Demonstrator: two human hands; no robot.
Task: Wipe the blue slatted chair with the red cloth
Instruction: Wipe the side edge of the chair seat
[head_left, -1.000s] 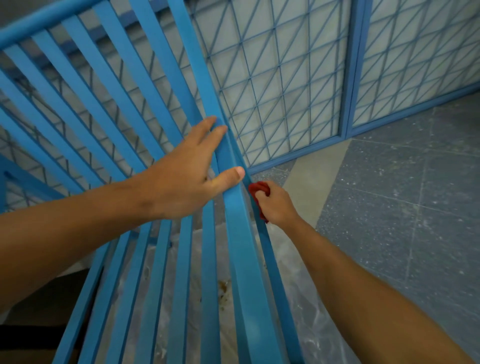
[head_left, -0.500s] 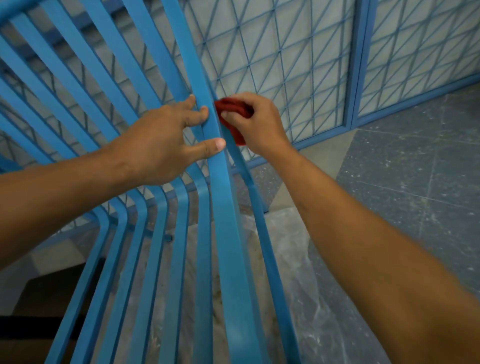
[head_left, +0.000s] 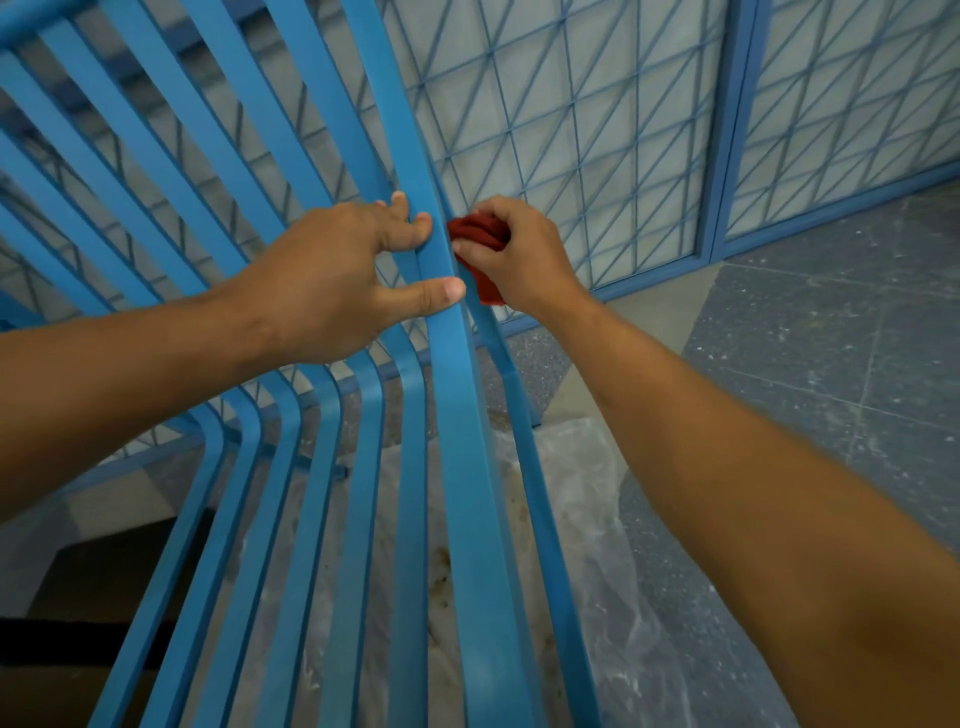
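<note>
Left hand (head_left: 332, 280) reaches forward, fingers curled over, thumb stretched straight toward the right hand; right hand (head_left: 519, 254), just beside it, fingers bunched and pinching; both forearms extended, converging.

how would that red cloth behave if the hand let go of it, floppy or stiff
Probably floppy: the red cloth is bunched into folds inside the right hand, and a loose end hangs below the fingers. It looks light for its size, as a few fingers hold it against the blue slatted chair. Released, it would likely slump and drop rather than roll.
</note>
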